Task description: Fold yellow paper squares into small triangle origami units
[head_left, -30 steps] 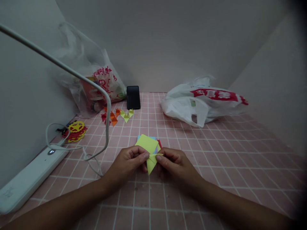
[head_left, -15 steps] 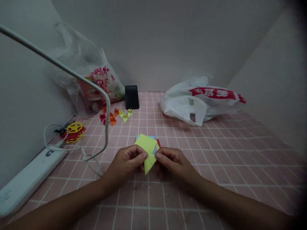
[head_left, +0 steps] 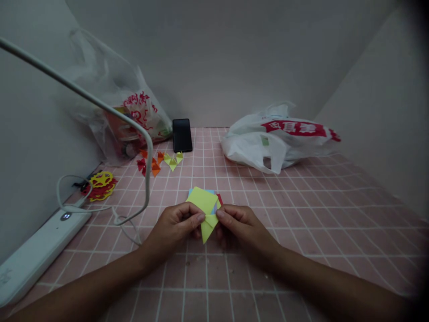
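Observation:
Between my two hands is a partly folded piece of yellow origami paper (head_left: 208,226), its pointed end hanging down toward me. My left hand (head_left: 183,221) pinches its left edge between thumb and fingers. On the opposite edge my right hand (head_left: 236,221) pinches it the same way. Just behind lie square paper sheets: yellow paper (head_left: 203,197) on top, with corners of blue paper (head_left: 210,192) and red paper (head_left: 219,199) showing. Further back on the left sit small folded paper pieces, some yellow (head_left: 173,161), others orange (head_left: 156,167) and red (head_left: 141,167).
A black phone (head_left: 182,135) leans near the back wall, beside a clear plastic bag (head_left: 144,112). At the back right lies a white plastic bag (head_left: 251,145). To the left are yellow and red cutouts (head_left: 101,185), a white power bank (head_left: 47,250) and an arching white cable (head_left: 147,156).
The view has shifted slightly, so the things on the table sit a little further left. Both hands keep their pinch on the yellow paper, with hardly any movement.

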`<state>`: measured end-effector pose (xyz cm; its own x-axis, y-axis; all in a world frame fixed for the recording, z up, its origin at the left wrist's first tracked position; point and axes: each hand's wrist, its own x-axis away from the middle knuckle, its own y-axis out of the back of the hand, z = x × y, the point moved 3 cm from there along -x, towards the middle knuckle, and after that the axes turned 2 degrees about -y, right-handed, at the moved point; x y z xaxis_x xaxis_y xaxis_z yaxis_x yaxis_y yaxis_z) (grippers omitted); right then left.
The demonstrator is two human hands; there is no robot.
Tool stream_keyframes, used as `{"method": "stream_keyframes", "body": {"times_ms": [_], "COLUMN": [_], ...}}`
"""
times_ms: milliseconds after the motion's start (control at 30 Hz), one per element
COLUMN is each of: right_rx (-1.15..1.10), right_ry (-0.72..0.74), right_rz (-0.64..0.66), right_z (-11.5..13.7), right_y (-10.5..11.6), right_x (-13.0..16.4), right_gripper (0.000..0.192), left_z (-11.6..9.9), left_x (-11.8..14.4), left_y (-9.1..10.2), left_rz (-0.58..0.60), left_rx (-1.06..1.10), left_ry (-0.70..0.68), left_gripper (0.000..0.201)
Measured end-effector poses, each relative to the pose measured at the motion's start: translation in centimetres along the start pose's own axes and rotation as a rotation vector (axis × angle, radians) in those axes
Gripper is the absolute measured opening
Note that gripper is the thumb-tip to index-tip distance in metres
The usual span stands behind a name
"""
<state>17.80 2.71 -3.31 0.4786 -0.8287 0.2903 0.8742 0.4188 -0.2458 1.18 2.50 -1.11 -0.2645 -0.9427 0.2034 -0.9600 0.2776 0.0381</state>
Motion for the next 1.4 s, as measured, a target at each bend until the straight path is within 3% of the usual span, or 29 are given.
{"method": "stream_keyframes", "body": {"times_ms": [400,567,833,1400], "right_rx": [-0.045,-0.078,-0.005,0.057], "right_ry": [0.013,0.002,-0.038,0.017], "right_rz": [0.014,0.053,0.055,0.056], "right_z": [0.25,0.08,0.17,0.17], "right_y": [-0.09,-0.20,-0.56,-0.95], "right_x": [-0.10,-0.26,-0.14,-0.13], "right_gripper": [0.039,0.034,0.028,0.029], "left_z": [0.00,0.09,0.13,0.50], "left_x": [-0.05,-0.11,0.07,0.36], "left_y": [-0.05,0.29,-0.01,-0.30], "left_rz": [0.003,-0.075,-0.071,-0.147], "left_rx": [0.030,0.071,0.102,0.066], "left_ry": [0.034,0.005,0.012,-0.045], "left_gripper": [0.019,0.021,0.022,0.022]}}
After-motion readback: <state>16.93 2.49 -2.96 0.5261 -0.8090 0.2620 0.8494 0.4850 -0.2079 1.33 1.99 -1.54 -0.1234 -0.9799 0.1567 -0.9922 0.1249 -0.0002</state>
